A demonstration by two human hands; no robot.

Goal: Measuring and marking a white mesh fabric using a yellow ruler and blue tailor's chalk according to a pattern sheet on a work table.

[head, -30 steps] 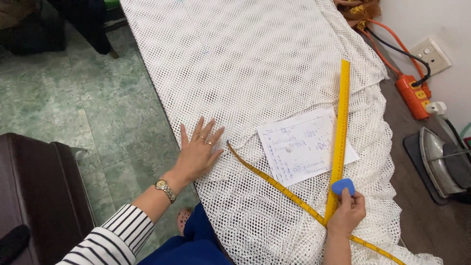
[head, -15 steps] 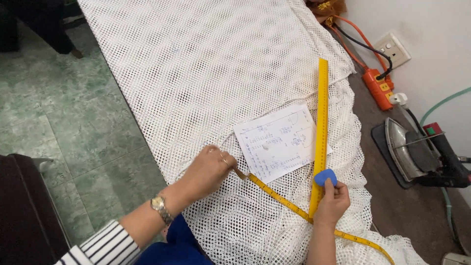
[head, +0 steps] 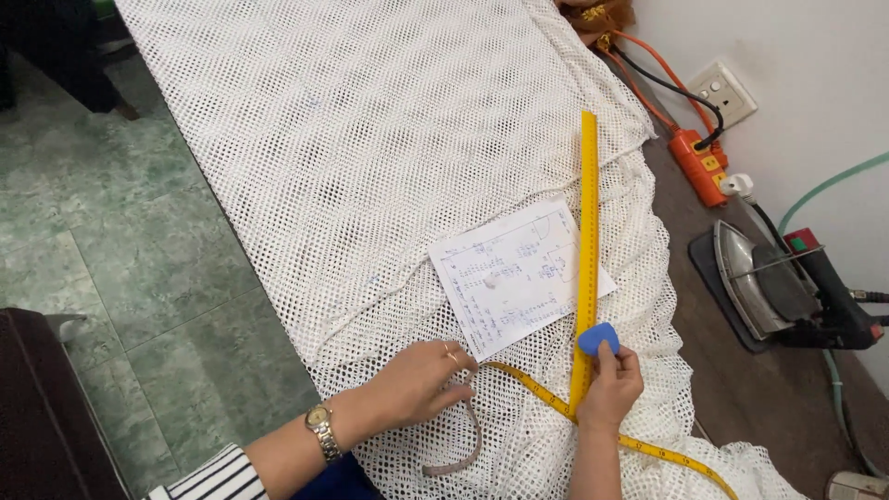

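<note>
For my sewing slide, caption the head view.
Right hand presses blue chalk by yellow ruler; left hand holds tape measure.

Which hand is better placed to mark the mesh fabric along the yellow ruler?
Right. The right hand already holds the blue chalk against the yellow ruler; the left hand grips the tape measure.

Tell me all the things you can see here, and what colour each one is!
mesh fabric: one, white, spread over the table
paper sheet: one, white with writing, on the fabric
ruler: one, yellow, lying across the paper's right edge
tape measure: one, yellow, curving across the fabric near the hands
chalk: one, blue, in the right hand's fingers
iron: one, silver, on a dark mat at right
power strip: one, orange, by the wall
wall socket: one, white, on the wall
wristwatch: one, gold, left wrist
left hand: on the tape measure's end
right hand: holding the chalk at the ruler's near end
</note>
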